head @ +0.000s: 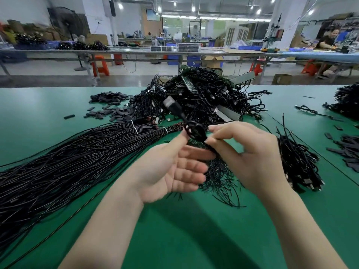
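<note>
I pinch the coiled cable [194, 131] with my right grip [246, 156] while my left grip [174, 171], fingers slack, props the loop by thumb so it cannot unwind.

One wide head camera looks forward and down, close over the left hand [174, 169], right hand [250, 154] and table [174, 239].

1. The tabletop [174, 230] is plain green all over.
2. The coiled cable [194, 131] is glossy black, and its plug [169, 102] is black with a silver-grey tip.
3. The long wire bundle [68, 162] is black, bound with white ties [134, 127].
4. The cable pile [204, 98] is black, flecked with silver plugs.
5. The loose sleeves [108, 98] are dark grey.
6. Far off, the stools [100, 67] are orange-red and the bins [193, 61] are blue.
</note>
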`<state>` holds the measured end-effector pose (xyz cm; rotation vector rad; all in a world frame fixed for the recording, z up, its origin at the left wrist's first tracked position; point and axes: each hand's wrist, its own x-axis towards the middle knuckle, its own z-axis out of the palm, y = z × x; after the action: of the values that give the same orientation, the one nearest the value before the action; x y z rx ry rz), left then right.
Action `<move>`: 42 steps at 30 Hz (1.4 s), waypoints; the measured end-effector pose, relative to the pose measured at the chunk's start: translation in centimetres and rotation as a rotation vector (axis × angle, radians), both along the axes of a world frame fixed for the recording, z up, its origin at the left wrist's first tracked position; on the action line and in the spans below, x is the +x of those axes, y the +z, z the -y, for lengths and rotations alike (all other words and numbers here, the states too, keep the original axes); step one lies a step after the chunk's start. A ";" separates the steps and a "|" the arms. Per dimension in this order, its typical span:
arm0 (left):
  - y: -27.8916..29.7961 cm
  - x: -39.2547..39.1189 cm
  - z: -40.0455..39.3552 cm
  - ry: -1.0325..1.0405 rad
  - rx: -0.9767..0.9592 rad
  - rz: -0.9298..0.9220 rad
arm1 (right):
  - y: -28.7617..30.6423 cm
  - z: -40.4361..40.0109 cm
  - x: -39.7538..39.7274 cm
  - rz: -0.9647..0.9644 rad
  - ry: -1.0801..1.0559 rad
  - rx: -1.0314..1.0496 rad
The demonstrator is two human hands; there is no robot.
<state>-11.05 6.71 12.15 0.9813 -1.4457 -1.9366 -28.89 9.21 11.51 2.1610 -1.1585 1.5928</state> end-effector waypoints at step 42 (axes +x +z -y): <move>-0.9 -1.0 0.2 0.410 -0.652 -0.178 | 0.3 -0.8 2.9 0.674 0.196 0.585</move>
<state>-12.06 6.47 11.29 0.7014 -1.4821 -1.1139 -26.01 10.01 11.79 2.1469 -1.8403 2.4304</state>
